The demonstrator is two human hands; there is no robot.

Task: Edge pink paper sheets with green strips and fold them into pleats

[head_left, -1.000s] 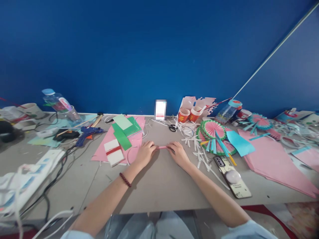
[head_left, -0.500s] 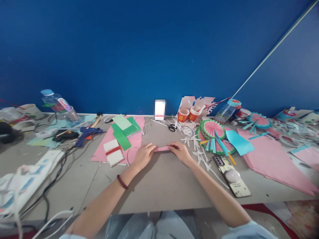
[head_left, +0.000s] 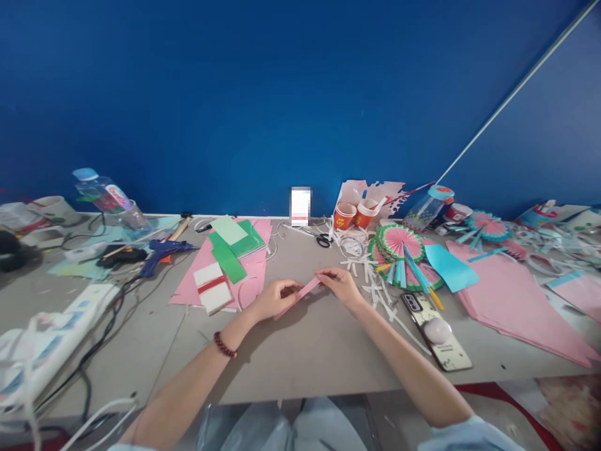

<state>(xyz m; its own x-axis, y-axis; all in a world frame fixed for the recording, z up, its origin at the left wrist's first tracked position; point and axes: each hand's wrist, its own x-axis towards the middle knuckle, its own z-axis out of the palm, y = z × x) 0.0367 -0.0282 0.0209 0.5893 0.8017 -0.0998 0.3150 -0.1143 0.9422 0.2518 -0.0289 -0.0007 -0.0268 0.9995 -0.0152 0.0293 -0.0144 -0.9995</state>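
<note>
A narrow pink paper strip (head_left: 308, 287) runs slantwise between my hands, just over the grey table. Its upper right end is pinched in the fingers of my right hand (head_left: 342, 285). Lower down, my left hand (head_left: 276, 298) is closed around the strip, and a bit of pink shows below the palm. Left of my hands, pink sheets (head_left: 188, 289) lie beneath green paper pieces (head_left: 229, 262) and a white bundle with a red band (head_left: 213, 288). Beyond my right hand are white paper scraps (head_left: 375, 291).
Watermelon-patterned paper fans (head_left: 399, 241), a phone (head_left: 439, 338) and a stack of pink paper (head_left: 511, 307) lie to the right. Paper cups (head_left: 345, 216) and scissors (head_left: 323, 240) are at the back. To the left are a blue glue gun (head_left: 162, 254), cables and a power strip (head_left: 56, 344).
The pink strip has turned from nearly level to slanting, its left part now lower. My left hand has shifted down along it; my right hand stays almost in place.
</note>
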